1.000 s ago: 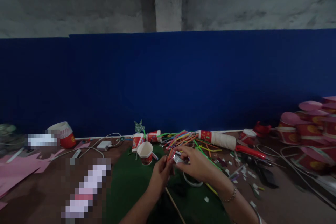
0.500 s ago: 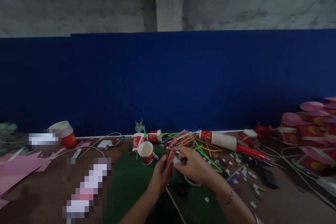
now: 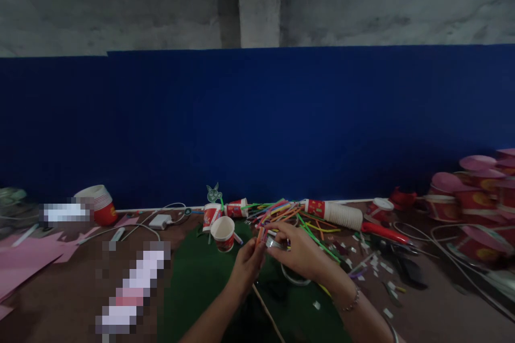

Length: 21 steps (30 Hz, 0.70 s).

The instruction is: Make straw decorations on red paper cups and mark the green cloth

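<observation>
Near the middle of the table, my left hand (image 3: 246,262) is closed around a short orange straw (image 3: 260,237), its upper end sticking out above the thumb. Just to the right is my right hand (image 3: 295,244), fingers bent and apart, thumb below the forefinger. A pale shiny piece (image 3: 273,243) shows in the gap between them; I cannot tell what it is. Beyond both hands lies a loose heap of coloured straws (image 3: 284,210). A red-and-white paper cup (image 3: 222,233) stands to the left of my hands on a dark green mat (image 3: 193,289).
A paper cup (image 3: 211,216) with a cat-like cutout (image 3: 214,192) stands behind. A cup stack (image 3: 341,215) lies right of the straws, near a red-handled tool (image 3: 384,232) and white scraps (image 3: 375,263). Decorated cups (image 3: 477,198) crowd the right; pink paper (image 3: 28,262) lies left.
My right hand has drawn back slightly to the right, its forefinger coming away from the orange straw's top. My left hand has stayed almost still, keeping the straw.
</observation>
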Each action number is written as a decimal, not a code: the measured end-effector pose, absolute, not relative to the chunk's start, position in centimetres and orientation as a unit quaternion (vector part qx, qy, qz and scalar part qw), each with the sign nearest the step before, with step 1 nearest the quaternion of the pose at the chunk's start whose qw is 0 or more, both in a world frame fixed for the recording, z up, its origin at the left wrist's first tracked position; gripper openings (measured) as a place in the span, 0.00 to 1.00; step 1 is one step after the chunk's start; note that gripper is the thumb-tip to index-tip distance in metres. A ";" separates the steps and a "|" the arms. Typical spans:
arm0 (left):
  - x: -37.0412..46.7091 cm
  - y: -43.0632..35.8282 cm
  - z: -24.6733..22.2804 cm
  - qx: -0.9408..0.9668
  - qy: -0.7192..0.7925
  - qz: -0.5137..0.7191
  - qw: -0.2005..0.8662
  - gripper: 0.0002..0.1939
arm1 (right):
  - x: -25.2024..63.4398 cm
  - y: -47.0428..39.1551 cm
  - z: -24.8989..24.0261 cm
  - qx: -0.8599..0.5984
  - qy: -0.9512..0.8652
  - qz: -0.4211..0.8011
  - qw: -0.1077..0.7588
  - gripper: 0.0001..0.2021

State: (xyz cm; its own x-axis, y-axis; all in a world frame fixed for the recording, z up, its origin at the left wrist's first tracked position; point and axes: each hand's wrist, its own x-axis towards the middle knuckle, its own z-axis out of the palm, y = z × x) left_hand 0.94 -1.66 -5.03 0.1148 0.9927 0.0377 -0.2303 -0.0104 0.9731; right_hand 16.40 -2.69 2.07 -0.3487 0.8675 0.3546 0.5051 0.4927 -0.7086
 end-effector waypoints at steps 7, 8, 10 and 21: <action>1.2 -2.0 -4.8 0.440 0.384 0.528 0.616 0.20 | 16.7 -2.4 2.0 -0.449 -0.788 0.234 0.349 0.20; 1.3 -2.1 -4.8 0.440 0.379 0.528 0.620 0.20 | 16.8 -2.5 2.1 -0.450 -0.789 0.234 0.348 0.20; 1.4 -2.1 -4.8 0.438 0.373 0.529 0.623 0.20 | 16.8 -2.5 2.1 -0.451 -0.788 0.240 0.343 0.20; 1.6 -2.4 -4.1 0.440 0.374 0.524 0.626 0.21 | 16.9 -2.3 2.0 -0.446 -0.786 0.250 0.348 0.20</action>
State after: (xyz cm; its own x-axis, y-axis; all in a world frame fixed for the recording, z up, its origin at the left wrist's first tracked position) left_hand 1.60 -2.40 -4.09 0.1707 0.9853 -0.0062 -0.3277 0.0627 0.9427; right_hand 16.92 -2.28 1.96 -0.3599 0.8749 0.3241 0.5260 0.4772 -0.7040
